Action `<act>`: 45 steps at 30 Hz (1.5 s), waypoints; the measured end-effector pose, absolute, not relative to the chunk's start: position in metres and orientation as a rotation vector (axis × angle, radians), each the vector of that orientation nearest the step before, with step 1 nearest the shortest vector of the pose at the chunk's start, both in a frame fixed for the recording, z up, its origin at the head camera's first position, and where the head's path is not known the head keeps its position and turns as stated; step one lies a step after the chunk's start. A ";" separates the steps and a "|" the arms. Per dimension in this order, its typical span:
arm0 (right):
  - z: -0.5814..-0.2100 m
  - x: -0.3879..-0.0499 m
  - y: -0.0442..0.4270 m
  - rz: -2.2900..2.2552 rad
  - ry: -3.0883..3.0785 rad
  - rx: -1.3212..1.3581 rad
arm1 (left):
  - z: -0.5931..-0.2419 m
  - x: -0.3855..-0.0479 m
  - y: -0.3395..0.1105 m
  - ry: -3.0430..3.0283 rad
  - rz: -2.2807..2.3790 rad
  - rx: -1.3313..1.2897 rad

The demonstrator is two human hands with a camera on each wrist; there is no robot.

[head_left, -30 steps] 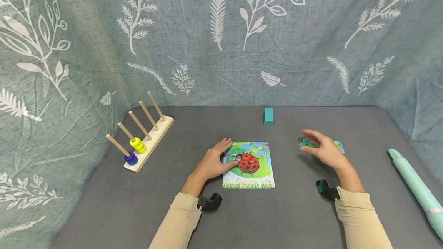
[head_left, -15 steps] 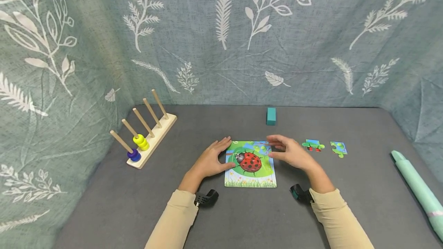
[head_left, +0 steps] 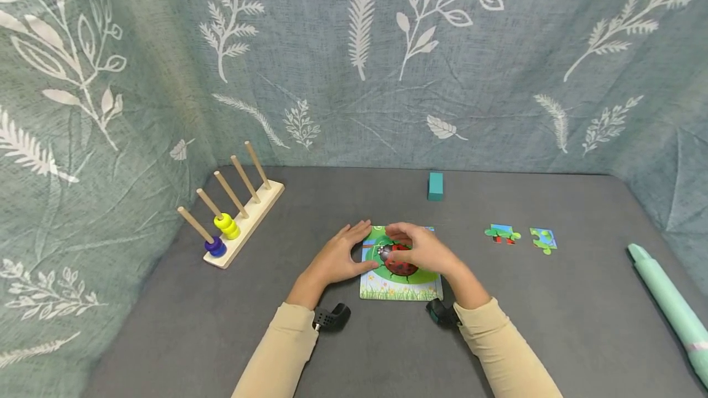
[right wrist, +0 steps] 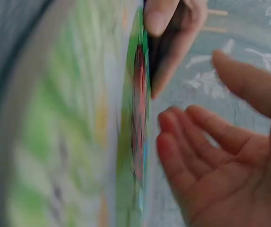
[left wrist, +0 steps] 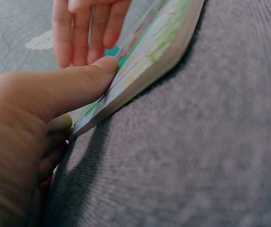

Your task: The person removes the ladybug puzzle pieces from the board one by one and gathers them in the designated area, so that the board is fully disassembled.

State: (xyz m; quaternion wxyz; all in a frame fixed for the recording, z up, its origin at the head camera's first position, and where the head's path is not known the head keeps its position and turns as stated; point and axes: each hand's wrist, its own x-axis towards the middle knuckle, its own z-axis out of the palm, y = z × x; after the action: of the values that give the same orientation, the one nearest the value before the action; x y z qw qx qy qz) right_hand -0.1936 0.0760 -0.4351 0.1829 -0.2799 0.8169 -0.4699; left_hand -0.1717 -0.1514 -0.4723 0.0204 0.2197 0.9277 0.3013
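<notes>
Could skew the ladybird puzzle [head_left: 401, 272] toward nine o'clock by brushing it with half-curled, empty right fingers [head_left: 401, 228] against outstretched, ungripping left fingers [head_left: 356, 234].

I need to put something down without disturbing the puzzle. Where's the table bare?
Bare: between the peg stand and the left hand; and between the right sleeve and the long green thing, in front of the two loose pieces. Crowded: the ladybug puzzle, left hand touching, right hand above.
</notes>
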 end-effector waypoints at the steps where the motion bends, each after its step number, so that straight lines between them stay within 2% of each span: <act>1: -0.436 -0.192 0.074 -1.313 2.307 -0.792 | -0.472 -0.171 -0.152 2.874 0.941 0.678; 14: -0.440 -0.186 0.064 -1.259 2.424 -0.788 | -0.472 -0.171 -0.150 2.875 0.952 0.662; 25: -0.446 -0.187 0.059 -1.454 2.434 -0.548 | -0.472 -0.170 -0.150 2.897 0.950 0.646; 45: -0.443 -0.188 0.042 -1.160 2.714 -0.535 | -0.472 -0.168 -0.149 2.914 0.918 0.670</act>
State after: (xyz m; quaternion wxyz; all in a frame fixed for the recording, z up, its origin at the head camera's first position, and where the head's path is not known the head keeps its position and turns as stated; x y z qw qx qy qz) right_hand -0.1878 0.0422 -0.4428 0.0711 -0.1779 0.9025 -0.3857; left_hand -0.1676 -0.1489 -0.4723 0.0069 0.2142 0.9316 0.2935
